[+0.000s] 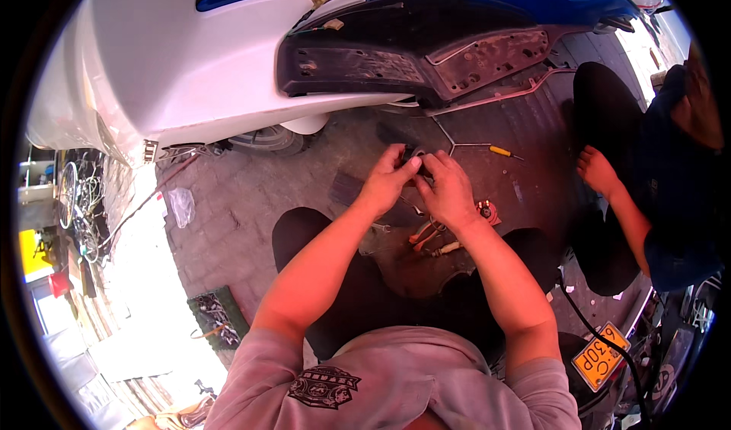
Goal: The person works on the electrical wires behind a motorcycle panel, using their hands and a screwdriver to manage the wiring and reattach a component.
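Observation:
My left hand (384, 179) and my right hand (448, 186) meet above the ground, fingers closed round a small black part (412, 153) that they mostly hide. Under and beside my right hand lie orange-handled hand tools (422, 238) and a small red object with metal bits (489, 209). Beyond my hands is a three-armed wrench (462, 145), with a yellow-handled tool (500, 151) to its right. The white and blue scooter (190, 57) fills the upper view, its black footboard (487, 64) exposed and loose wires hanging over it.
A co-worker crouches at the right, their hand (595, 171) near their knee. A plastic bag (181, 205) and green tray of metal parts (215, 317) lie left. A bicycle wheel (68, 194) stands in the bright area. Behind me at right is another vehicle with a yellow plate (601, 355).

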